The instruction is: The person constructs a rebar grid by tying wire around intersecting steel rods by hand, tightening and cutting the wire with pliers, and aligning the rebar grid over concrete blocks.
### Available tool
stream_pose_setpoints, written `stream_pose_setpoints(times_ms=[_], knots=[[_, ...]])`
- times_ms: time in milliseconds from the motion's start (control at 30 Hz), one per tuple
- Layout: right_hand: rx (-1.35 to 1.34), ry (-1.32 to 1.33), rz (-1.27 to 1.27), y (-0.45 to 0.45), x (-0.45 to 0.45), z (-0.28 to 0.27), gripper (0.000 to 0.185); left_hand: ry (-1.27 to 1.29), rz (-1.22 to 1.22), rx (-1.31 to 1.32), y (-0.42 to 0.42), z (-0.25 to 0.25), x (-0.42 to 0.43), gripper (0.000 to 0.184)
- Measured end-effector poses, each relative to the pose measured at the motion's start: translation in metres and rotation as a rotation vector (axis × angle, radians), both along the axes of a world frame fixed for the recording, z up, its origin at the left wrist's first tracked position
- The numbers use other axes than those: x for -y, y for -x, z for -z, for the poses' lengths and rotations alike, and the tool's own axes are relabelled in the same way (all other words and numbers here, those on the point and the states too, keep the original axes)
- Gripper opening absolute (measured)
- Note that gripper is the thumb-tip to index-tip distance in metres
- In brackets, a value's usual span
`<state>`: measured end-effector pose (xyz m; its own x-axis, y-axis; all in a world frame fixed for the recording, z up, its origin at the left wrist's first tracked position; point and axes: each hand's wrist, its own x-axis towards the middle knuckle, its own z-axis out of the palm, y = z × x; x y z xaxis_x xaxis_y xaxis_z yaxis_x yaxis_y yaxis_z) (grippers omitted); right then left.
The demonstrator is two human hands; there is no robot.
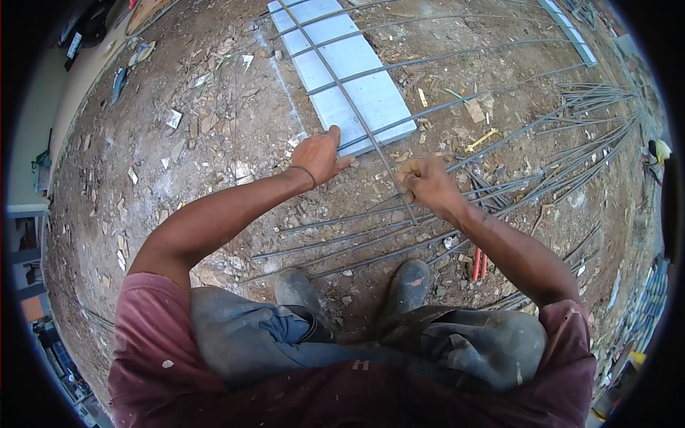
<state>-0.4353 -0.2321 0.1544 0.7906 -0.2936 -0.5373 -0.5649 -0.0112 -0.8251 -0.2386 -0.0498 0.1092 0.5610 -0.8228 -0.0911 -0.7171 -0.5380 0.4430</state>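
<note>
Thin steel rods lie crossed over a pale blue board (360, 85) on the dirt ground. One long rod (325, 60) runs lengthwise over the board and down past its near corner. At that corner my left hand (319, 155) touches the end of a crosswise rod (389, 127), with thumb and index finger apart. To the right, beside the lower part of the long rod, my right hand (427, 184) has its fingers pinched together. What those fingers hold is too small to make out.
A fan of loose rods (599, 135) spreads from the right, some reaching in front of my boots (409, 284). Red-handled pliers (479, 264) lie right of the boots. Another pale blue strip (571, 36) supports rod ends at upper right. Rubble litters the ground.
</note>
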Motion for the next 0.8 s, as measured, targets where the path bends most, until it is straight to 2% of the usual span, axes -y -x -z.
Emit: stream_pose_setpoints(times_ms=[67, 200, 300, 367, 400, 467, 600, 667, 800], knots=[[-0.058, -0.023, 0.029, 0.003, -0.011, 0.002, 0.013, -0.061, 0.030, 0.014, 0.000, 0.001, 0.003, 0.048], [-0.073, -0.034, 0.041, 0.001, -0.025, 0.016, 0.013, -0.029, 0.065, 0.003, -0.005, 0.006, 0.006, 0.046], [0.025, 0.098, 0.037, -0.004, -0.026, 0.043, 0.013, -0.054, 0.095, -0.053, -0.015, 0.002, 0.006, 0.042], [0.105, 0.237, -0.104, -0.005, -0.025, 0.045, 0.014, -0.009, 0.133, -0.106, -0.021, 0.009, 0.006, 0.038], [0.108, 0.235, -0.101, -0.007, -0.027, 0.039, 0.014, -0.011, 0.135, -0.103, -0.021, 0.011, 0.006, 0.038], [-0.030, -0.008, 0.075, -0.009, -0.031, 0.028, 0.014, 0.023, 0.134, -0.157, -0.024, 0.015, 0.006, 0.037], [-0.086, -0.049, 0.163, -0.009, -0.031, 0.007, 0.016, 0.034, 0.151, -0.165, -0.018, 0.008, 0.008, 0.031], [-0.115, -0.012, 0.111, -0.011, -0.029, 0.004, 0.017, 0.082, 0.128, -0.125, -0.019, 0.005, 0.007, 0.022], [-0.103, 0.087, 0.006, -0.030, -0.027, 0.005, 0.016, 0.068, 0.091, -0.149, -0.034, 0.007, 0.012, 0.018]])
